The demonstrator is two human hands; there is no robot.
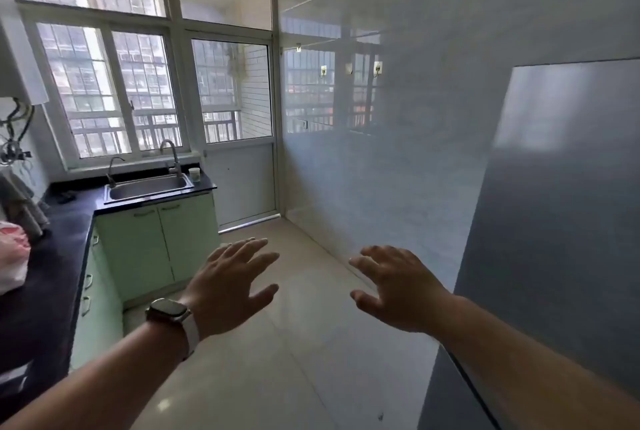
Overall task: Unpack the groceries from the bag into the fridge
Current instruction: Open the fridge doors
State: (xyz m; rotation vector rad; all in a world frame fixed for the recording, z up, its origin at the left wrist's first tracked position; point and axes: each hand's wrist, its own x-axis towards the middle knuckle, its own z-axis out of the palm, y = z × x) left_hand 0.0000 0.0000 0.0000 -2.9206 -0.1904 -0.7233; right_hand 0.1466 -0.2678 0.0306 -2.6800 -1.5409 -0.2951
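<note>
Left hand (228, 285) & right hand (398, 287) both spread wide, holding nothing, out over floor (294, 377). Pink-white bag (12, 256) on desk (59, 242) at far L edge, well apart from both. Fridge (554, 221) close on R, prob shut. Looks like step 1. Next: turn L, grip bag, or open fridge.

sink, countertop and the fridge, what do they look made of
The sink looks like stainless steel: a grey basin with a dull metallic sheen. The countertop seems to be polished stone or glossy laminate: near black with soft reflections, and I cannot tell which. The fridge shows a smooth grey satin panel, likely coated metal, blurrily mirroring the window light.
</note>
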